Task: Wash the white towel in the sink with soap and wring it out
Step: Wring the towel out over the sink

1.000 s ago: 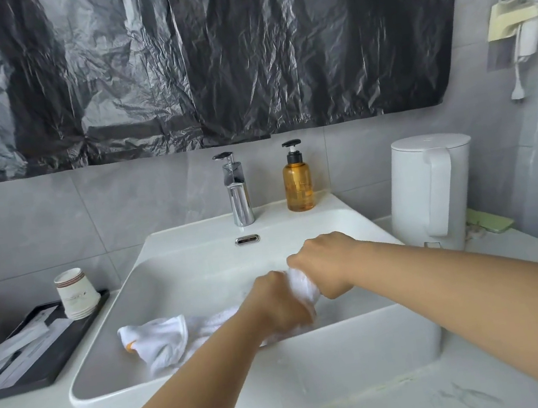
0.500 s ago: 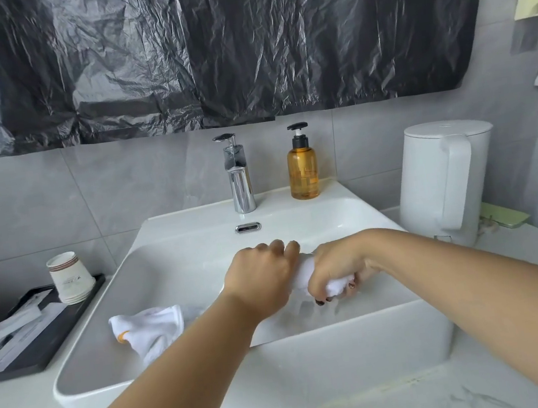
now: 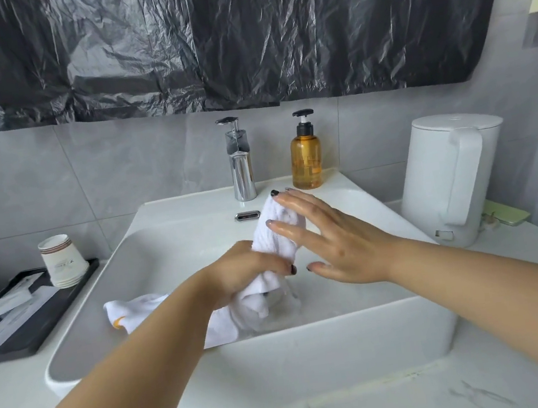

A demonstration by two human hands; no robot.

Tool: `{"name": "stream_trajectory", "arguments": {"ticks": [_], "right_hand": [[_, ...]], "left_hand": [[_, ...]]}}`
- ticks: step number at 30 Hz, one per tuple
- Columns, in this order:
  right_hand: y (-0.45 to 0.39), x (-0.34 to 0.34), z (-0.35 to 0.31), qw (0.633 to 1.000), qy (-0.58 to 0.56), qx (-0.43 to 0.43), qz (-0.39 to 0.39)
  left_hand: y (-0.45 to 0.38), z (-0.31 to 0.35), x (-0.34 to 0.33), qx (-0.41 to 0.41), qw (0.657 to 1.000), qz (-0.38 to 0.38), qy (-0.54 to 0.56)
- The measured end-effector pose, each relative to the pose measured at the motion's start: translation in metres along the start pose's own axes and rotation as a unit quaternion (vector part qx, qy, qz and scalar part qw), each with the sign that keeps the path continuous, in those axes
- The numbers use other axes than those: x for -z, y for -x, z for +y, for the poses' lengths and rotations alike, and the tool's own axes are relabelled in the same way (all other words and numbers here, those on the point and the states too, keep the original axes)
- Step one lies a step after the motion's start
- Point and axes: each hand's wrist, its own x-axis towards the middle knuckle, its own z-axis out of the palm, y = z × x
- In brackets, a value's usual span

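A wet white towel (image 3: 275, 237) is twisted into a roll above the white sink (image 3: 332, 343). My left hand (image 3: 245, 269) grips the roll near its middle. The roll's upper end points up toward the chrome faucet (image 3: 241, 166). My right hand (image 3: 331, 240) is spread with straight fingers, its fingertips touching the upper part of the roll. The towel's loose end, with an orange mark (image 3: 120, 321), lies in the basin at the left. An amber soap pump bottle (image 3: 306, 160) stands on the sink's back ledge, right of the faucet.
A white kettle (image 3: 453, 174) stands on the counter to the right of the sink. A black tray (image 3: 25, 321) with sachets and stacked paper cups (image 3: 61, 260) sits at the left. Black plastic sheeting (image 3: 237, 35) covers the wall above.
My right hand has let go of the towel and spread its fingers. My left hand has lifted the twisted roll so that its end points up toward the faucet.
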Motion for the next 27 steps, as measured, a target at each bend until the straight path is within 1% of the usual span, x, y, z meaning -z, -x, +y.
{"name": "stream_trajectory", "arguments": {"ticks": [3, 5, 6, 7, 8, 10, 12, 15, 19, 21, 23, 25, 27], "right_hand": [[-0.016, -0.009, -0.007, 0.999, 0.003, 0.026, 0.034], [-0.026, -0.012, -0.014, 0.997, 0.023, 0.056, 0.052], [-0.029, -0.012, -0.016, 0.997, 0.036, 0.052, 0.039], [-0.031, -0.012, -0.017, 0.998, 0.045, 0.034, 0.012], [-0.03, -0.014, -0.017, 0.998, 0.055, 0.011, -0.016], [-0.03, -0.014, -0.019, 0.993, 0.074, -0.025, -0.089], [-0.033, -0.009, -0.024, 0.98, 0.089, -0.059, -0.168], [-0.04, -0.002, -0.028, 0.946, 0.086, -0.123, -0.287], [-0.049, 0.001, -0.027, 0.918, 0.01, -0.182, -0.353], [-0.054, 0.002, -0.026, 0.898, -0.012, -0.201, -0.392], [-0.059, 0.005, -0.025, 0.876, -0.02, -0.221, -0.428], [-0.064, 0.01, -0.025, 0.851, -0.022, -0.237, -0.468], [-0.067, 0.016, -0.023, 0.834, -0.044, -0.247, -0.492]], "left_hand": [[0.009, -0.003, 0.001, 0.028, 0.991, -0.131, 0.021], [0.015, -0.007, 0.0, 0.061, 0.982, -0.176, 0.044], [0.017, -0.007, -0.002, 0.075, 0.98, -0.181, 0.043], [0.018, -0.006, -0.002, 0.079, 0.98, -0.179, 0.026], [0.016, -0.006, -0.003, 0.068, 0.983, -0.173, -0.013], [0.009, -0.004, -0.006, 0.029, 0.98, -0.153, -0.123], [-0.001, -0.006, -0.011, 0.028, 0.97, -0.108, -0.216], [-0.011, -0.009, -0.021, 0.026, 0.957, -0.046, -0.285], [-0.016, -0.007, -0.03, 0.025, 0.953, -0.009, -0.302], [-0.017, -0.007, -0.031, 0.025, 0.944, 0.002, -0.33], [-0.016, -0.004, -0.036, 0.002, 0.925, 0.005, -0.381], [-0.015, 0.0, -0.041, -0.038, 0.903, 0.011, -0.427], [-0.015, -0.001, -0.043, -0.06, 0.896, 0.029, -0.438]]}}
